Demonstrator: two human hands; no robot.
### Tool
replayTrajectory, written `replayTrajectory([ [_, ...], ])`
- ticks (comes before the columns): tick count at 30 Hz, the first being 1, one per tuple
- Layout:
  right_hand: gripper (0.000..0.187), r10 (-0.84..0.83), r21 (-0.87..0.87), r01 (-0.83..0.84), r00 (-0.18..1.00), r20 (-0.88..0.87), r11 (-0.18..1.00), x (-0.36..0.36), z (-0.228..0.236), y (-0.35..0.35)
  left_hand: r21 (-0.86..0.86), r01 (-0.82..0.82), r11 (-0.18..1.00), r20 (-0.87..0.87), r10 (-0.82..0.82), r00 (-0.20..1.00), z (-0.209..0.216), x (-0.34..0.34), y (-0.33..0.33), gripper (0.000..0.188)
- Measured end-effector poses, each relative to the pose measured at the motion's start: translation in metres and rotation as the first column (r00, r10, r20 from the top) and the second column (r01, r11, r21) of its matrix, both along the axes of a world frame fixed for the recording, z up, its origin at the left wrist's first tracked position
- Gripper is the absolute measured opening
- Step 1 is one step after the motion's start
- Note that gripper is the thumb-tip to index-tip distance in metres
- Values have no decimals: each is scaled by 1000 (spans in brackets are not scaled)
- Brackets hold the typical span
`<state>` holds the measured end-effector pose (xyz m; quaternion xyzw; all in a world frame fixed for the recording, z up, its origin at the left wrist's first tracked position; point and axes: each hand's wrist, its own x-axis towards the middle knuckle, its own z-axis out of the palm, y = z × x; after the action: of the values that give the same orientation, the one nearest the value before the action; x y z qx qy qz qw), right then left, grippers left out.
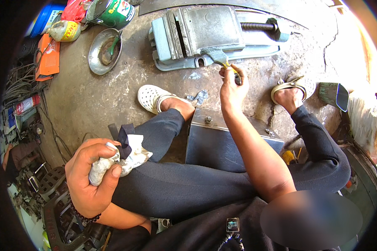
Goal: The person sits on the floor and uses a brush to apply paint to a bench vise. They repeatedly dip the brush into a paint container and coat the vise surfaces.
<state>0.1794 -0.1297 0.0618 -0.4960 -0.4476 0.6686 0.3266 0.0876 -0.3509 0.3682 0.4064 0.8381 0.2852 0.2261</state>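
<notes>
A machine vise (211,31) with light blue-grey sides, a bare metal top and a long threaded screw lies on the concrete floor in front of me. My right hand (233,85) is closed around the yellow-and-black handle of a paintbrush (218,56). Its bristles rest against the near side of the vise, by the base. Raised over my left thigh, my left hand (88,175) grips a crumpled, stained white rag (134,157) with black strips hanging from it. The rag is well apart from the vise.
A metal bowl (91,52) with a green-handled brush in it sits at the far left, near a green can (113,14) and an orange machine (47,58). A metal box (215,142) stands between my legs. A scrap of blue-stained cloth (200,97) lies beside my left shoe.
</notes>
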Motion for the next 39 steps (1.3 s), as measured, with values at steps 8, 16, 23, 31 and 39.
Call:
replayTrajectory([
  [8,23,-190,18,190,982,1,982,29,-3,50,-12,-9,1000,2,9,1000,2,1,0,24],
  [16,24,-202,66,199,979,40,978,23,-10,28,-9,-11,1000,-7,11,1000,0,2,2,24],
  [23,26,26,99,-41,988,149,994,-2,0,-23,-32,-30,999,9,30,1000,0,4,2,24],
  [31,23,233,188,-269,953,195,945,8,13,-30,-36,-25,999,2,25,1000,1,4,2,24],
  [39,25,61,135,-68,996,57,988,31,-14,53,-22,-22,1000,-3,22,1000,2,4,3,24],
])
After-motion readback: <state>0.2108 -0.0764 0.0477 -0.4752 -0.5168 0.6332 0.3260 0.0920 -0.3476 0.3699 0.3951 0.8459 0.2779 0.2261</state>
